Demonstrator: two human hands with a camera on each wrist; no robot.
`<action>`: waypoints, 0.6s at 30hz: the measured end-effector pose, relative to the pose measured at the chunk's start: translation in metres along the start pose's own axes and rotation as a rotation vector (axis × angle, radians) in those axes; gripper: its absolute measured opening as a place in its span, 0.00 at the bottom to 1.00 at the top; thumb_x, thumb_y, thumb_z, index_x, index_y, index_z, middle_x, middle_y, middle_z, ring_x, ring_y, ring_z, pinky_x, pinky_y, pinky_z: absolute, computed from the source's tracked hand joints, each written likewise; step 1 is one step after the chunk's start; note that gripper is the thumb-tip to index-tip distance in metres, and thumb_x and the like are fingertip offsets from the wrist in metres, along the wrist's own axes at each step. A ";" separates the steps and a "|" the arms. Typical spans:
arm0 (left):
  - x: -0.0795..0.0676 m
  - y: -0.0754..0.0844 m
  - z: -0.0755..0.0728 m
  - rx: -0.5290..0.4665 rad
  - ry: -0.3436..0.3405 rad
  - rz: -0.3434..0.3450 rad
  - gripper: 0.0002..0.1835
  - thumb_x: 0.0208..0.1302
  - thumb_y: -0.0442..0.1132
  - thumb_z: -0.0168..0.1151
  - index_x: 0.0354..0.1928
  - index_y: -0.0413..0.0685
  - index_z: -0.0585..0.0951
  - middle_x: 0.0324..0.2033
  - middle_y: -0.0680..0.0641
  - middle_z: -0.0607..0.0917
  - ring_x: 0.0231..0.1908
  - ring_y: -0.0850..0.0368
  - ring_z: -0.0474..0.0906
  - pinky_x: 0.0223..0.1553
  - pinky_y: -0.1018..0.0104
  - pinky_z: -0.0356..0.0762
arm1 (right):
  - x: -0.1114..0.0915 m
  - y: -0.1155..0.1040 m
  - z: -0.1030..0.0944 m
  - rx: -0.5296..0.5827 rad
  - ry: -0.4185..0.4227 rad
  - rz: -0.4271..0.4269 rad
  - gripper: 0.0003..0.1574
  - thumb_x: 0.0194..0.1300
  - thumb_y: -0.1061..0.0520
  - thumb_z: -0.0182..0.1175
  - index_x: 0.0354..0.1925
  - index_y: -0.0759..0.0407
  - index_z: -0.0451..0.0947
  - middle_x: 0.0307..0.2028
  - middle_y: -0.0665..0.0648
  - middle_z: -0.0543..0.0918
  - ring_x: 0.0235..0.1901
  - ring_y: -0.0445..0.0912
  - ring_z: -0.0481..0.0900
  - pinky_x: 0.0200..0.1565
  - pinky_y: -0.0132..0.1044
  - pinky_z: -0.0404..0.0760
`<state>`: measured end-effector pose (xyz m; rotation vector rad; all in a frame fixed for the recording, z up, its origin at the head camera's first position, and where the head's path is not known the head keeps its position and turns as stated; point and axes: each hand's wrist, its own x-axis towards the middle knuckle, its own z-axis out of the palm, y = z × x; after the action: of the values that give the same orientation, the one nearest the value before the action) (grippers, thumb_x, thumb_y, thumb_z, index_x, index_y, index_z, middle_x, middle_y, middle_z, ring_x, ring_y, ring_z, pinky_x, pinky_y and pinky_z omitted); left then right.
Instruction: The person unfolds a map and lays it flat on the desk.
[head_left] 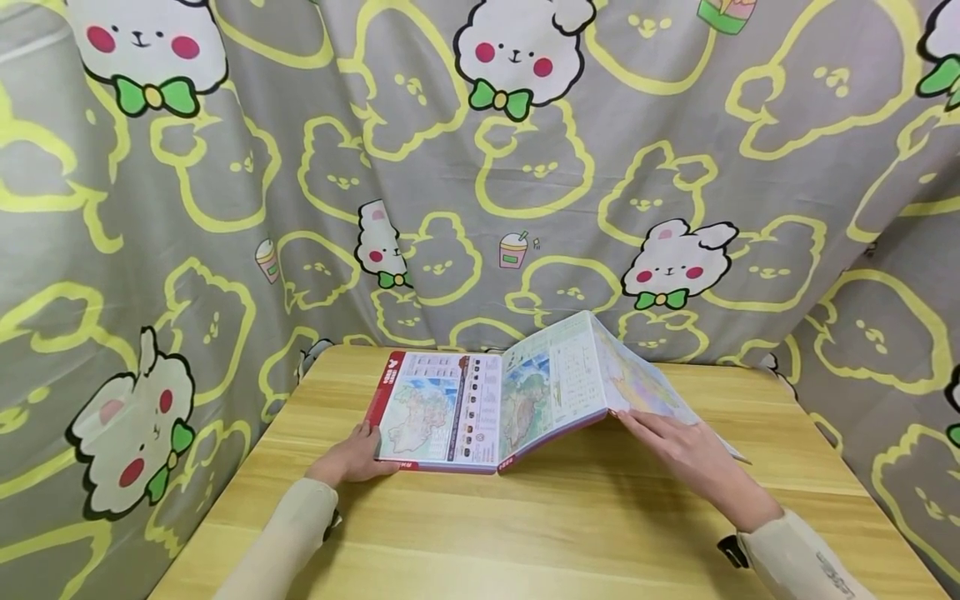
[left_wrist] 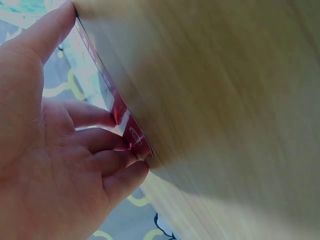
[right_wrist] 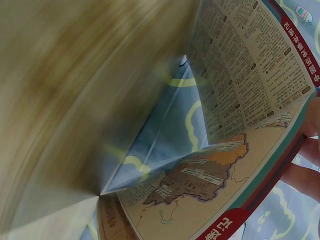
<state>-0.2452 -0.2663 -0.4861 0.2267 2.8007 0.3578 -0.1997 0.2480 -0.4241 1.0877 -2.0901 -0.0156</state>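
Note:
A fold-out map (head_left: pixel 420 408) with red-trimmed panels lies on the wooden table, its left panel flat. The middle panel (head_left: pixel 555 379) slopes up to a raised crease, and another panel (head_left: pixel 645 383) slants down to the right. My left hand (head_left: pixel 352 454) rests at the near left corner; in the left wrist view its thumb and fingertips touch the red edge (left_wrist: pixel 135 135). At the near end of the raised crease, my right hand (head_left: pixel 686 454) pinches the map. The right wrist view shows printed text (right_wrist: pixel 250 65) and a brown map region (right_wrist: pixel 200 175) on the underside.
The wooden table (head_left: pixel 450 542) extends in front of the map and to both sides. A grey curtain (head_left: pixel 450 167) with yellow outlines and white rabbits hangs behind the table and along its left and right sides.

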 end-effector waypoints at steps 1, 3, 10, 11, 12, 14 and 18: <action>0.000 -0.001 0.000 -0.001 -0.001 -0.001 0.53 0.55 0.60 0.64 0.66 0.23 0.56 0.66 0.24 0.53 0.67 0.31 0.49 0.61 0.40 0.56 | -0.002 0.000 0.001 0.001 -0.009 0.005 0.33 0.78 0.58 0.23 0.53 0.60 0.78 0.47 0.56 0.82 0.34 0.52 0.82 0.14 0.41 0.70; -0.001 -0.002 0.000 -0.004 -0.005 -0.008 0.53 0.55 0.60 0.64 0.66 0.24 0.56 0.66 0.24 0.53 0.67 0.31 0.49 0.62 0.40 0.56 | -0.005 0.000 0.002 0.005 -0.026 0.012 0.34 0.78 0.57 0.22 0.54 0.59 0.77 0.47 0.57 0.82 0.32 0.53 0.82 0.13 0.40 0.69; -0.001 -0.006 -0.002 -0.024 -0.007 -0.010 0.52 0.56 0.60 0.64 0.67 0.25 0.56 0.67 0.23 0.51 0.67 0.31 0.47 0.62 0.39 0.55 | -0.014 0.001 0.004 0.021 -0.074 0.032 0.36 0.78 0.56 0.19 0.56 0.58 0.76 0.47 0.57 0.81 0.32 0.53 0.82 0.16 0.43 0.73; -0.001 -0.007 -0.002 -0.025 -0.005 -0.011 0.53 0.55 0.60 0.64 0.67 0.25 0.56 0.67 0.23 0.51 0.67 0.31 0.48 0.62 0.39 0.55 | -0.016 0.002 0.005 0.027 -0.078 0.031 0.36 0.78 0.56 0.19 0.56 0.58 0.76 0.47 0.57 0.81 0.33 0.53 0.82 0.17 0.44 0.74; 0.000 -0.008 -0.002 -0.023 -0.005 -0.012 0.53 0.56 0.60 0.64 0.67 0.25 0.56 0.67 0.24 0.52 0.67 0.31 0.47 0.62 0.40 0.55 | -0.017 0.002 0.005 0.033 -0.084 0.029 0.36 0.78 0.56 0.19 0.56 0.58 0.76 0.47 0.57 0.81 0.34 0.53 0.82 0.18 0.44 0.75; 0.000 -0.010 -0.003 -0.018 -0.002 -0.012 0.53 0.55 0.61 0.64 0.67 0.24 0.56 0.67 0.24 0.52 0.67 0.31 0.48 0.62 0.40 0.55 | -0.020 0.003 0.006 0.038 -0.095 0.023 0.37 0.78 0.56 0.18 0.56 0.58 0.76 0.47 0.57 0.82 0.35 0.52 0.82 0.19 0.44 0.76; 0.001 -0.013 -0.003 -0.003 0.004 -0.027 0.55 0.55 0.62 0.64 0.66 0.22 0.55 0.66 0.24 0.53 0.67 0.31 0.48 0.62 0.40 0.56 | -0.025 0.003 0.010 0.045 -0.114 0.012 0.38 0.78 0.57 0.17 0.57 0.57 0.76 0.46 0.57 0.82 0.34 0.50 0.82 0.20 0.42 0.77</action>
<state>-0.2480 -0.2789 -0.4870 0.1872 2.8038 0.3571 -0.1993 0.2639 -0.4455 1.1237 -2.2078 -0.0254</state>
